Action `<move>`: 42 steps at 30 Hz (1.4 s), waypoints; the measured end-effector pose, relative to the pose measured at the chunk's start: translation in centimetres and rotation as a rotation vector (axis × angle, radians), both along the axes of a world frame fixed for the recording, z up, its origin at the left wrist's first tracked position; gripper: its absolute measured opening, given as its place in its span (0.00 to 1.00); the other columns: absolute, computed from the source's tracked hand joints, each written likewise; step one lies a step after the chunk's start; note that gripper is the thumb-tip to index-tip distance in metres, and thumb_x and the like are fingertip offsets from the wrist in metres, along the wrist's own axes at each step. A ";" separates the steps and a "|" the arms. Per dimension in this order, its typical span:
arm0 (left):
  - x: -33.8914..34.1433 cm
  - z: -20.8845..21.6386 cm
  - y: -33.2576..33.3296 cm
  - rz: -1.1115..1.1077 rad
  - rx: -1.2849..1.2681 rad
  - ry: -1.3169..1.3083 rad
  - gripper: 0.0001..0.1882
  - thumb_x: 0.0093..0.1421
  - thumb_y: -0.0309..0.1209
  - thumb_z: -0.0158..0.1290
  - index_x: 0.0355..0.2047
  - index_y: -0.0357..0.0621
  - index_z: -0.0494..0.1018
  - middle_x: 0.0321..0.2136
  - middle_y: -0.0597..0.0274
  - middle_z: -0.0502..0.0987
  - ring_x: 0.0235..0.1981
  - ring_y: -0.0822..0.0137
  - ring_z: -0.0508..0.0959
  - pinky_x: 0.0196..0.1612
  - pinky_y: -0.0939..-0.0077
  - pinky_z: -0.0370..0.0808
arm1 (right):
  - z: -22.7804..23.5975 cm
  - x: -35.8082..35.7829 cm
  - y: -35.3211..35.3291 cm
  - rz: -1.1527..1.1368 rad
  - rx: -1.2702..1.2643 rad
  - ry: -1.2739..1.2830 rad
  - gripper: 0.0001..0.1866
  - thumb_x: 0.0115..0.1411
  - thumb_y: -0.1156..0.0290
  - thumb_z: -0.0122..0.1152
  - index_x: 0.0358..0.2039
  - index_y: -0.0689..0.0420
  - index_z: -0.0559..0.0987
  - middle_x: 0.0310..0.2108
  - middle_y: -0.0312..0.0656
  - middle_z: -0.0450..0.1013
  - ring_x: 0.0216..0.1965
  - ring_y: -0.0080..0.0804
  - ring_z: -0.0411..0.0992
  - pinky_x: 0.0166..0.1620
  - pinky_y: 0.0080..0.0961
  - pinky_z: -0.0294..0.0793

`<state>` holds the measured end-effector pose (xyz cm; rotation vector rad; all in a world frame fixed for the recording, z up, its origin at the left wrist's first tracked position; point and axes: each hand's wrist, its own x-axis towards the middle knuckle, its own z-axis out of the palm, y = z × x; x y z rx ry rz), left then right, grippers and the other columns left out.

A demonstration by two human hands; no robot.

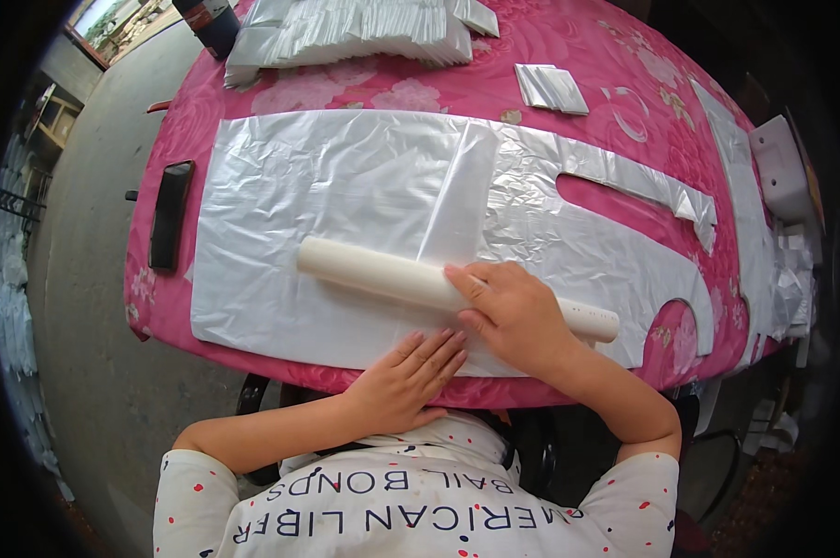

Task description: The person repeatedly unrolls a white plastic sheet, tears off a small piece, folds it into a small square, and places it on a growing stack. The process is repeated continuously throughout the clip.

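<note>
A stack of thin white plastic carrier bags [290, 177] lies spread across the table, their cut-out handles pointing right. Near the middle, a strip of the top bag [462, 191] is folded over. Across the bags lies a long white tube [373, 270], slanting down to the right. My right hand [513, 312] wraps round the tube right of its middle, thumb on the near side. Just below the tube, my left hand [409, 377] rests flat at the near edge of the bags, fingers stretched out and holding nothing.
The table wears a pink flowered cloth [345, 88]. A black phone [171, 216] lies at its left edge. Folded bags [373, 33] are piled at the back beside a dark bottle [211, 26]. A small bundle [552, 88] sits back right; more plastic [740, 186] hangs along the right edge.
</note>
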<state>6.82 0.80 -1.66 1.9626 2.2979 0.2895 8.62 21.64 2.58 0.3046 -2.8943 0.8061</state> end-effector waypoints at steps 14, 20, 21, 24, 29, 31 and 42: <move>-2.5 0.5 -0.9 -0.157 -0.034 -0.035 0.40 0.49 0.47 0.52 0.59 0.38 0.56 0.62 0.50 0.53 0.64 0.58 0.53 0.63 0.60 0.49 | 0.9 1.8 4.1 -0.079 -0.047 -0.026 0.26 0.46 0.75 0.62 0.49 0.54 0.73 0.44 0.42 0.71 0.44 0.40 0.67 0.48 0.34 0.66; 0.5 -0.6 -0.7 -0.060 0.013 0.163 0.27 0.57 0.33 0.39 0.58 0.41 0.58 0.60 0.52 0.57 0.63 0.58 0.55 0.63 0.60 0.50 | 0.0 2.0 0.6 0.074 0.046 0.103 0.27 0.43 0.76 0.63 0.49 0.53 0.73 0.45 0.40 0.70 0.43 0.40 0.67 0.48 0.35 0.66; 0.7 -0.7 -0.9 -0.055 0.019 0.178 0.27 0.57 0.33 0.39 0.58 0.41 0.59 0.60 0.52 0.58 0.62 0.58 0.56 0.63 0.59 0.50 | -0.2 0.9 0.9 0.066 0.064 0.140 0.27 0.43 0.76 0.63 0.48 0.53 0.73 0.45 0.40 0.70 0.43 0.39 0.67 0.48 0.35 0.66; 0.7 -0.9 -0.9 -0.057 0.014 0.209 0.26 0.57 0.33 0.39 0.57 0.42 0.60 0.60 0.52 0.58 0.62 0.58 0.56 0.63 0.59 0.50 | -1.0 -3.0 2.4 -0.004 0.061 0.215 0.26 0.44 0.77 0.62 0.48 0.52 0.73 0.44 0.38 0.71 0.44 0.39 0.68 0.48 0.34 0.65; -0.3 0.0 -1.1 -0.134 -0.002 0.117 0.28 0.57 0.33 0.40 0.59 0.40 0.57 0.61 0.53 0.55 0.63 0.59 0.54 0.63 0.63 0.51 | -1.6 -9.4 4.9 -0.118 0.106 0.257 0.24 0.49 0.77 0.59 0.49 0.52 0.73 0.44 0.37 0.72 0.45 0.39 0.67 0.51 0.34 0.63; -1.1 0.0 -1.5 -0.194 0.044 0.019 0.27 0.55 0.32 0.42 0.57 0.41 0.60 0.61 0.51 0.56 0.63 0.58 0.55 0.62 0.61 0.53 | -1.9 -10.5 5.5 -0.113 0.129 0.303 0.23 0.49 0.75 0.59 0.49 0.51 0.74 0.44 0.38 0.72 0.46 0.38 0.67 0.51 0.33 0.64; -3.3 -0.5 -2.4 -0.258 0.329 -0.239 0.28 0.45 0.30 0.53 0.49 0.37 0.67 0.54 0.50 0.66 0.55 0.56 0.67 0.57 0.62 0.64 | -1.2 -0.5 1.2 0.311 -0.227 -0.046 0.28 0.41 0.85 0.51 0.48 0.62 0.71 0.51 0.48 0.65 0.55 0.47 0.61 0.56 0.36 0.62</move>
